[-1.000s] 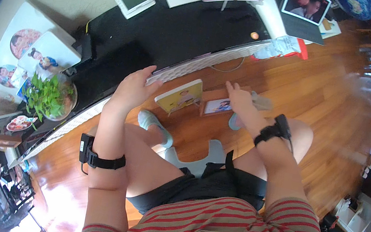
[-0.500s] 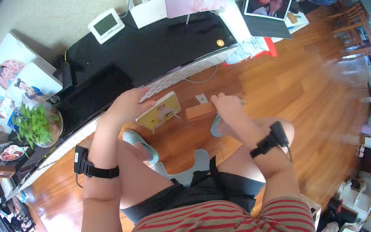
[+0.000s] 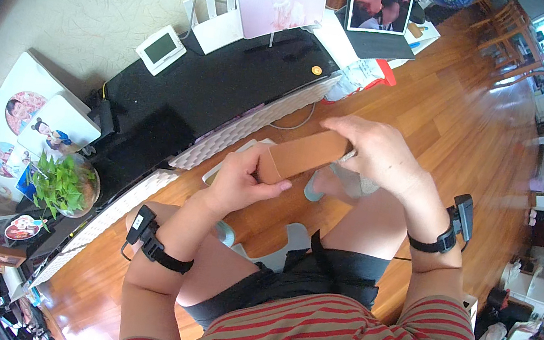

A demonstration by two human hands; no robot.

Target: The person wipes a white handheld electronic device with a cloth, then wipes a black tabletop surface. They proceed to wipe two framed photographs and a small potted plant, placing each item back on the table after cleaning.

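We noted that the left hand (image 3: 242,178) kept its grip closed on the lower left end of a flat, tan, rectangular cardboard-like panel (image 3: 305,154), thumb across its face. The right hand (image 3: 376,152) gripped the upper right end, fingers curled over the edge. The panel sat between both hands, tilted, above the knees and the wooden floor (image 3: 448,134). Under the right hand we saw a crumpled pale cloth (image 3: 354,180); we could not tell whether it touched the panel. A black wrist strap (image 3: 156,250) circled the left forearm, and a second black wrist strap (image 3: 448,233) circled the right. Beyond the hands ran a low black counter (image 3: 228,88) carrying a white keyboard (image 3: 258,121), a pink-backed picture panel (image 3: 280,6) and a green potted plant (image 3: 60,185).
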